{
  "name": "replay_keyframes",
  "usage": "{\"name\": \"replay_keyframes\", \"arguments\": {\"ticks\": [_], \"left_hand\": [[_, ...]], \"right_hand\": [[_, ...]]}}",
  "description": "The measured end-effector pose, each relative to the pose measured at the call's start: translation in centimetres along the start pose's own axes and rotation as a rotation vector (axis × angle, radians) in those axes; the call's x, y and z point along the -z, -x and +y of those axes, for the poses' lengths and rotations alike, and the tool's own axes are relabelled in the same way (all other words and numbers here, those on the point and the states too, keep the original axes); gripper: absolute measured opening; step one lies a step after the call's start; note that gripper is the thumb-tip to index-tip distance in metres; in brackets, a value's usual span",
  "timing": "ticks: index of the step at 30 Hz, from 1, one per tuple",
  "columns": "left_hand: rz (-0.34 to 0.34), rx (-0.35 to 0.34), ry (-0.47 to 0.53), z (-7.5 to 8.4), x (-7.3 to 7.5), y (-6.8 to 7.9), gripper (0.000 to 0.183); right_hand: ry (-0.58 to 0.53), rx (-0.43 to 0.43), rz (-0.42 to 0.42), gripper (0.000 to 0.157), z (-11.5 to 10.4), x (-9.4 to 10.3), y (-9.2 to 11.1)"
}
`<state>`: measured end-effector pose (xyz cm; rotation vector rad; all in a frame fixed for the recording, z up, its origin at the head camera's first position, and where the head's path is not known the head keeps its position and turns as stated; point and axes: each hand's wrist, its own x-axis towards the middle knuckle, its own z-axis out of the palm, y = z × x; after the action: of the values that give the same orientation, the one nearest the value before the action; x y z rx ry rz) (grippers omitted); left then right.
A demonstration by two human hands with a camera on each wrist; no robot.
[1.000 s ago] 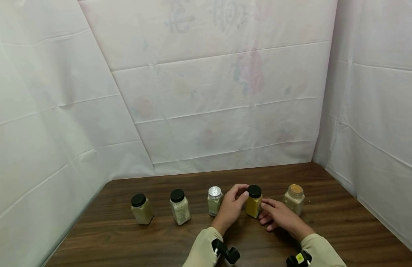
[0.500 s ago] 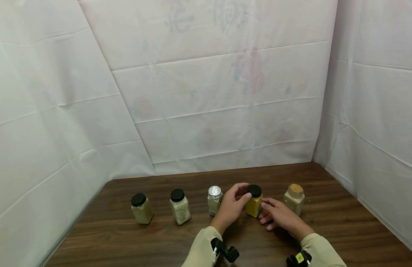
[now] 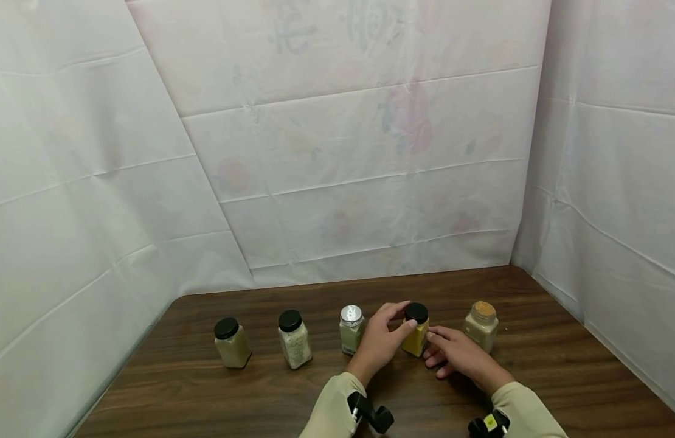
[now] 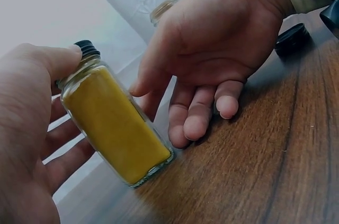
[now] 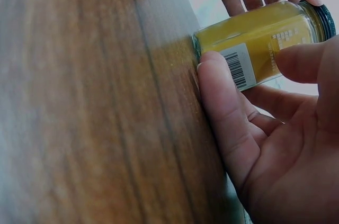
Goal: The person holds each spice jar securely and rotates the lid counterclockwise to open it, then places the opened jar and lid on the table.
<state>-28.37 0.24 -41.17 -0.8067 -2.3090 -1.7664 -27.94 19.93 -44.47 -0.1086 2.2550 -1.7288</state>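
A square glass jar of yellow powder (image 3: pixel 413 344) stands on the table between both hands, capped with a black lid (image 3: pixel 416 312). My left hand (image 3: pixel 379 342) holds this lid from the left, its thumb on the rim and the index finger reaching round the back. Low on the jar's right side, my right hand (image 3: pixel 460 354) steadies the glass with thumb and fingers. A barcode label (image 5: pixel 239 66) shows beside the right fingers in the right wrist view. In the left wrist view, the other right-hand fingers hang loosely curled near the wood.
Right of the hands stands an uncovered jar with an orange-tan top (image 3: pixel 481 328). A loose black cap (image 4: pixel 292 38) lies on the table beyond the right hand. Leftward are a silver-topped jar (image 3: pixel 351 331) and two black-lidded jars (image 3: pixel 296 348) (image 3: pixel 233 351). White cloth (image 3: pixel 370 182) hangs behind.
My left thumb has shifted slightly right across the front of the lid, and the left fingers have straightened a little. The right hand and the jars keep their places.
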Motion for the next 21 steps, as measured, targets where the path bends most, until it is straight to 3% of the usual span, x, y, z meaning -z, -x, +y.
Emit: {"name": "replay_keyframes", "arguments": {"ticks": [4, 13, 21], "left_hand": [[0.003, -0.001, 0.021, -0.2, 0.0, 0.0, 0.040], [-0.006, 0.063, 0.094, 0.0, 0.2, 0.1, 0.032], [0.007, 0.020, 0.157, -1.2, 0.1, -0.2, 0.025]], "right_hand": [[0.006, 0.013, -0.005, 0.057, -0.1, 0.0, 0.1], [0.001, 0.019, -0.023, 0.059, -0.3, 0.1, 0.2], [-0.002, 0.014, -0.020, 0.058, -0.3, 0.0, 0.3]]}}
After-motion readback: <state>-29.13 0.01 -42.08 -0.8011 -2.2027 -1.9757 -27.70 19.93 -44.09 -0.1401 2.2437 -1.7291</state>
